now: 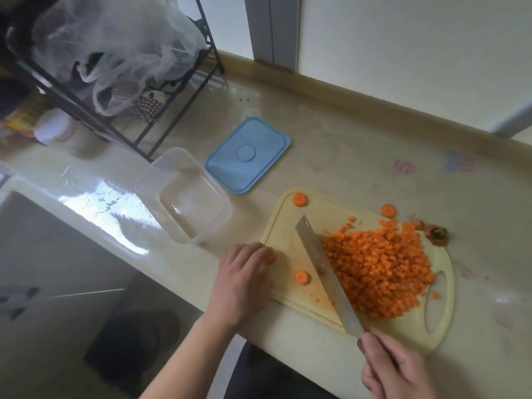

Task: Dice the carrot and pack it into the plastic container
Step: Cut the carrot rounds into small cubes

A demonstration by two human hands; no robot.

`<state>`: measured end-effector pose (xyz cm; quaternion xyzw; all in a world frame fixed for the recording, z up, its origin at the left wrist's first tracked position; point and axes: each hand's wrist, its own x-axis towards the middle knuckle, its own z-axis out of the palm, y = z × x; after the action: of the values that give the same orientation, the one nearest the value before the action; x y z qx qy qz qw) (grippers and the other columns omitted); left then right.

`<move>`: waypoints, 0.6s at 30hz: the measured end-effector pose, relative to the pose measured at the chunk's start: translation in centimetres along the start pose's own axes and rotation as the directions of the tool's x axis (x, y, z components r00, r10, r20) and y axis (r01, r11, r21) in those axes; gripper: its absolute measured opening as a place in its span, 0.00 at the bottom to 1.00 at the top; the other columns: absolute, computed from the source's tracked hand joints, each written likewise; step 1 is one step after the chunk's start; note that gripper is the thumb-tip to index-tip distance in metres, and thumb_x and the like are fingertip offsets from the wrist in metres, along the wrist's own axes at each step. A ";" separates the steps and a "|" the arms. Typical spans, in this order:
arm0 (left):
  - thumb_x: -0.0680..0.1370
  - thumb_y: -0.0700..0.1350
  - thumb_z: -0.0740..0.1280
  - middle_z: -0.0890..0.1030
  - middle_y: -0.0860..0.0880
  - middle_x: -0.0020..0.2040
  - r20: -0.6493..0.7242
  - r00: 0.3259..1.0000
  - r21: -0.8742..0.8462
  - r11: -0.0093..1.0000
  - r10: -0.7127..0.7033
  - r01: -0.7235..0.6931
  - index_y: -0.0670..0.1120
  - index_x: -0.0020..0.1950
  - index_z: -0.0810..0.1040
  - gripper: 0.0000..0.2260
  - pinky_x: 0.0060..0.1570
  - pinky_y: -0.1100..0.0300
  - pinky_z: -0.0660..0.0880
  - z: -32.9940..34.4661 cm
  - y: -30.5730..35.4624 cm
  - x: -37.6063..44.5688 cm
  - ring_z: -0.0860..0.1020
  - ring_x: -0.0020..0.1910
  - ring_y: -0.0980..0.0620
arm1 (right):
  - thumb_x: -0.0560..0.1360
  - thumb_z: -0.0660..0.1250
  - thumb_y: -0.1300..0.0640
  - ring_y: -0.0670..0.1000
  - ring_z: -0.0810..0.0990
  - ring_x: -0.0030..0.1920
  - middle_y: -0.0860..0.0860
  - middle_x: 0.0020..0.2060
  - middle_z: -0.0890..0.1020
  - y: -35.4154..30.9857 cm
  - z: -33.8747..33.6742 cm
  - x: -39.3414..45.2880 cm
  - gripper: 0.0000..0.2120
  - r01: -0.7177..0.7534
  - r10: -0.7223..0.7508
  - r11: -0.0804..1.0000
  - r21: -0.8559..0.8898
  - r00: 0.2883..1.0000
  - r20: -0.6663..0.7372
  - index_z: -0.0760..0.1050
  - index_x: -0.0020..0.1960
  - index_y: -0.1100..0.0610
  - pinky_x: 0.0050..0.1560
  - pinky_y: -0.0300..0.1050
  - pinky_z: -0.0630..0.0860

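Diced carrot heaped on right half of cutting board. Three loose carrot slices on board: one at far corner, one beyond heap, one near knife. Knife blade lies against heap's left edge. Right hand clamped on knife handle. Left hand at board's left edge, fingertips closed on small carrot piece. Plastic container empty, left of board. Blue lid just beyond container, on counter.

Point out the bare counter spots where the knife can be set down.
Bare counter lies behind the cutting board, right of the blue lid, and between board and container. The board is crowded with diced carrot and slices.
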<state>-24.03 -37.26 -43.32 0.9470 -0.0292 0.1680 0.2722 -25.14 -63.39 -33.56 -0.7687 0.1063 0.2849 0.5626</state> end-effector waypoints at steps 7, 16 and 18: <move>0.72 0.41 0.75 0.83 0.51 0.48 0.018 0.999 0.005 0.999 0.049 -0.050 0.44 0.54 0.83 0.11 0.50 0.54 0.72 0.2 0.4 0.7 0.77 0.48 0.48 | 0.67 0.61 0.42 0.46 0.68 0.21 0.53 0.19 0.69 -0.4 -0.6 0.4 0.12 -0.043 0.043 0.999 -0.016 0.999 0.012 0.79 0.46 0.33 0.25 0.35 0.66; 0.78 0.43 0.72 0.79 0.49 0.52 0.152 0.976 -0.191 0.974 0.154 -0.124 0.46 0.55 0.82 0.07 0.51 0.55 0.73 2.0 3.0 0.3 0.77 0.52 0.49 | 0.70 0.61 0.43 0.47 0.68 0.21 0.52 0.19 0.70 -0.8 -0.9 0.4 0.10 -0.051 0.051 0.998 -0.038 0.999 0.011 0.79 0.45 0.33 0.25 0.35 0.66; 0.78 0.44 0.73 0.80 0.48 0.54 0.141 0.975 -0.179 0.973 0.169 -0.143 0.46 0.54 0.83 0.07 0.53 0.57 0.73 2.0 2.8 0.4 0.78 0.52 0.49 | 0.73 0.62 0.43 0.47 0.68 0.21 0.52 0.19 0.70 -0.6 -0.9 0.3 0.09 -0.041 0.042 0.998 -0.037 0.999 0.005 0.79 0.46 0.32 0.25 0.35 0.66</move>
<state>-23.43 -40.68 -43.38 0.9257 -0.1388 0.1115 0.3337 -24.33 -63.98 -33.07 -0.7758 0.1152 0.3009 0.5425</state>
